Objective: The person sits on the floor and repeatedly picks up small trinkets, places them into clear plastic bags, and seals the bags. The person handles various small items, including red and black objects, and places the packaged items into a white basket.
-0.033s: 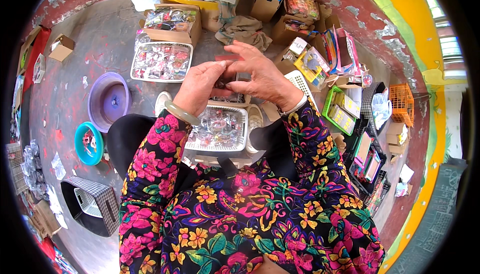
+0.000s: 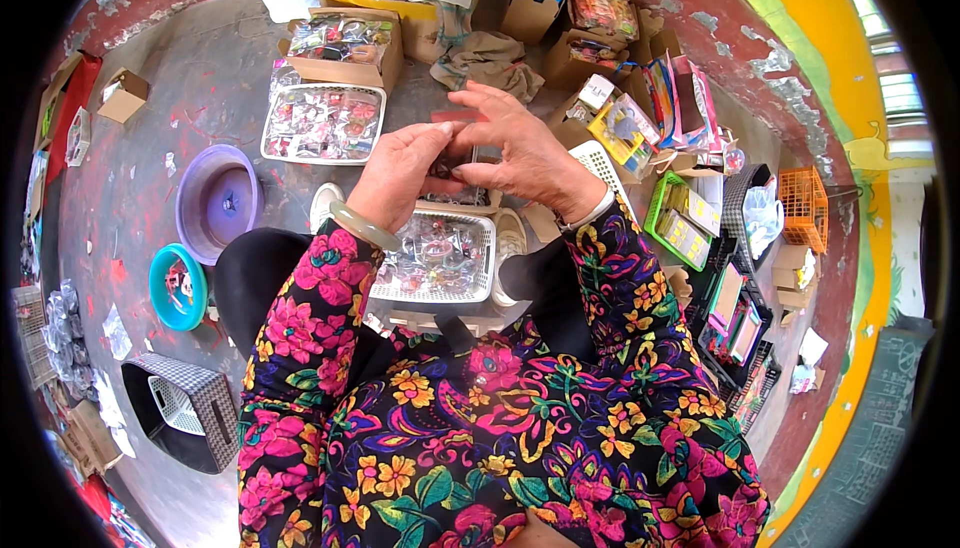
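Note:
My left hand (image 2: 408, 166) and my right hand (image 2: 525, 153) meet in front of me, above a white basket. Between them is a small clear plastic packet (image 2: 457, 158) with a reddish strip at its top; my fingers hide most of it and its contents. The left thumb and fingers pinch its edge. My right hand curves round the other side, index finger raised. Below my wrists, the white plastic basket (image 2: 487, 266) between my feet holds several clear packets (image 2: 430, 253) of small coloured items.
Another white basket of packets (image 2: 268, 138) stands ahead, near an open cardboard box (image 2: 385, 70). To the left are a purple basin (image 2: 188, 210), a turquoise basin (image 2: 160, 308) and a checked bin (image 2: 215, 418). At right stand a green basket (image 2: 655, 213) and an orange crate (image 2: 808, 198).

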`<state>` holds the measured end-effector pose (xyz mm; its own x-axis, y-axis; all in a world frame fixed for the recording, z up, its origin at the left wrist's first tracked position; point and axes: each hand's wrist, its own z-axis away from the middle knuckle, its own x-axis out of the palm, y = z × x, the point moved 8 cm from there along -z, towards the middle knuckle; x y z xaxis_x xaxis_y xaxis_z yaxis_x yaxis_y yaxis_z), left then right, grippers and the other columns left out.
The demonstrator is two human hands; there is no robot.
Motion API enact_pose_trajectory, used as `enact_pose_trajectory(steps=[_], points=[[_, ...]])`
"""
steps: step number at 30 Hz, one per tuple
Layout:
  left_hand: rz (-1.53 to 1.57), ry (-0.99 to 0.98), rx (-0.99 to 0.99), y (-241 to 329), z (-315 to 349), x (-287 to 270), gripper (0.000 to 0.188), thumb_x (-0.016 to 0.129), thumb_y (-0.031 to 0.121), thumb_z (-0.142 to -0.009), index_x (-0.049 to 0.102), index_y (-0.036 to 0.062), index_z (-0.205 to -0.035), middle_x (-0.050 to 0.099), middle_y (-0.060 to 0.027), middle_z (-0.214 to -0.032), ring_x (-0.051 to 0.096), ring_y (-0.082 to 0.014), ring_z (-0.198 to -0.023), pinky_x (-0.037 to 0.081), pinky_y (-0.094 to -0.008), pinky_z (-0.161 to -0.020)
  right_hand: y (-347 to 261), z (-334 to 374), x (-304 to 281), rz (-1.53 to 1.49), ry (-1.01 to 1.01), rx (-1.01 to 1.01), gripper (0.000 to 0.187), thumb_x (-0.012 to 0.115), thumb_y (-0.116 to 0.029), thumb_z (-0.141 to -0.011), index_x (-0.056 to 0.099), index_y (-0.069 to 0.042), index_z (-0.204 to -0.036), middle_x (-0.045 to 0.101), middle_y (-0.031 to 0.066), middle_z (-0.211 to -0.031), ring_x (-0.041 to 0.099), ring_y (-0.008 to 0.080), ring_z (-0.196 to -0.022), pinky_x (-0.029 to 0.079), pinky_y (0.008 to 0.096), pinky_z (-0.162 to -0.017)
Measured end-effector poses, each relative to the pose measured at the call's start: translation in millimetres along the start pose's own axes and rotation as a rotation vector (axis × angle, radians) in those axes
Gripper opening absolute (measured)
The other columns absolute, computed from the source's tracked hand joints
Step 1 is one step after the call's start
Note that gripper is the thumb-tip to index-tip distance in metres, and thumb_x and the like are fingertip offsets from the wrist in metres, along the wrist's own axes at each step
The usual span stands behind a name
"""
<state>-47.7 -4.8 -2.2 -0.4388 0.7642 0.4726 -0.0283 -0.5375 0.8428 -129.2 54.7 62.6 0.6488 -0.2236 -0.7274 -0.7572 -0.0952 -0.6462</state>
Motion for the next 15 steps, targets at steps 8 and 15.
enact_pose_trajectory(steps=[8,15], points=[[-0.147,0.06,-0.002,-1,-1,-6,0.034,0.045,0.028,-0.093,0.057,0.0003,-0.109,0.062,-0.0059,-0.089,0.061,-0.01,-0.07,0.05,-0.0207,-0.053,2,1,-9,0.076,-0.025,-0.026,0.021,0.068,-0.017,-0.065,0.066,-0.009,-0.084,0.044,0.0203,-0.128,0.031,0.0384,-0.127,0.028,0.0422,-0.103],[-0.201,-0.012,0.035,-10,-6,1,0.036,0.045,0.027,-0.093,0.055,-0.0021,-0.112,0.061,-0.0069,-0.089,0.06,-0.0095,-0.07,0.051,-0.02,-0.053,11,6,8,0.074,-0.214,0.063,0.021,0.068,-0.017,-0.064,0.069,-0.011,-0.084,0.041,0.0157,-0.134,0.025,0.0349,-0.131,0.025,0.0422,-0.105]])
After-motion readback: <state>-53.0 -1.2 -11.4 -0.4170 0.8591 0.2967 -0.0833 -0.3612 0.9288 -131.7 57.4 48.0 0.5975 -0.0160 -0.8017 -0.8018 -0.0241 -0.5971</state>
